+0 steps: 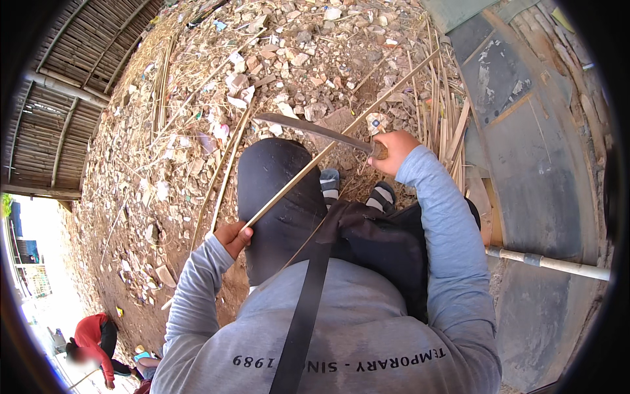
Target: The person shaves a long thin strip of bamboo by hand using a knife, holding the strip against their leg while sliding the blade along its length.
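My left hand point(231, 238) is closed on the near end of a long, thin bamboo strip point(285, 190). From there the strip slants away over my left knee toward the far right. In my right hand point(398, 150) is a machete point(298, 125), gripped by its short handle. Its dark, slightly curved blade points left and crosses the strip a little beyond my knees. Whether the edge is touching the strip I cannot tell.
Broken stone and brick rubble point(308, 56) covers the ground ahead. More bamboo strips point(453, 125) lie at the right, beside grey sheets point(545, 177) and a white pole point(564, 266). A woven bamboo wall point(46, 138) stands at left. A person in red point(92, 335) bends at lower left.
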The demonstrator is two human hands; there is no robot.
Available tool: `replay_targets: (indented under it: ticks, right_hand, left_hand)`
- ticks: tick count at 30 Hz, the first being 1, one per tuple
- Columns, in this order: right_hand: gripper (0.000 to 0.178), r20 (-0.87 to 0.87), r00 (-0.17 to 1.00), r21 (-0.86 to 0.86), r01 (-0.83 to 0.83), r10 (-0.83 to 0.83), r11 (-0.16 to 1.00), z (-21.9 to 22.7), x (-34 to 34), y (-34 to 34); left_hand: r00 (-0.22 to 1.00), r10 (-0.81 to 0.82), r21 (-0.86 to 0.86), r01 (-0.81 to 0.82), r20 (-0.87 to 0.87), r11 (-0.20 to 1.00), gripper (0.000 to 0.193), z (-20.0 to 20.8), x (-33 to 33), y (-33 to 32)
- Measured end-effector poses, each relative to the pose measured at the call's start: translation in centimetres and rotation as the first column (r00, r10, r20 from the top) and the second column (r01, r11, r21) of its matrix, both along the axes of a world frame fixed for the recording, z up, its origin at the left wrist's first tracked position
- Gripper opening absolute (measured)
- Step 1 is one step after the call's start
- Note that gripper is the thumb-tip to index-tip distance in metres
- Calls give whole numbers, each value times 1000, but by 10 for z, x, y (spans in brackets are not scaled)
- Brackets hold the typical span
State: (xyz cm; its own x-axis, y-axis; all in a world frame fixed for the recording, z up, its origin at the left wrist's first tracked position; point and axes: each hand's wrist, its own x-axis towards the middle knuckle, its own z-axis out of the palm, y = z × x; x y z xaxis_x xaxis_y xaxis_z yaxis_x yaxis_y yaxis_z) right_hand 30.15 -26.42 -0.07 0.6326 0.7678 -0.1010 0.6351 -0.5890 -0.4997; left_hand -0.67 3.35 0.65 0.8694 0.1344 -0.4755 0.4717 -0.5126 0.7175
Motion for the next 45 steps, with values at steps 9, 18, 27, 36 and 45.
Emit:
replay_targets:
  ticks: [9,18,27,36,45]
  right_hand:
    - [40,59,997,107,44,-50,993,-27,6,-15]
    - [50,40,999,-34,33,-32,999,-16,6,-2]
    - [47,71,997,-72,19,-14,997,-6,2,-3]
    - [46,93,996,-104,3,7,995,-10,1,-4]
    - [36,148,986,-60,-65,73,996,-13,-12,3]
  left_hand:
    - [998,-61,122,61,-7,991,46,2,6,-9]
    - [996,-87,400,72,20,914,47,-6,0,-13]
    - [995,-91,630,97,-42,771,40,-3,-3,-23]
    - [996,-89,616,74,-6,784,33,3,-1,-24]
    - [997,19,656,-63,74,752,26,2,0,-48]
